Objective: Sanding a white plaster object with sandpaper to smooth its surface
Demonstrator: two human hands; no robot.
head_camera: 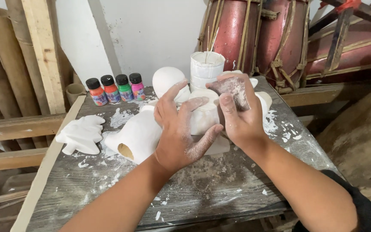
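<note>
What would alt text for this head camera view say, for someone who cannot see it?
Two bare, dust-covered hands, left hand and right hand, clasp a white plaster figure on a grey wooden table strewn with white flakes. A white plaster hand-shaped cast lies to the left, four small paint bottles behind.

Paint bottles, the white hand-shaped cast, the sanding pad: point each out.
paint bottles [117,89]: head view, green bottle's body.
hand-shaped cast [81,134]: head view, palm.
sanding pad [235,91]: head view, gritty face, in right hand [241,116].

Four labelled paint bottles back-left
</note>
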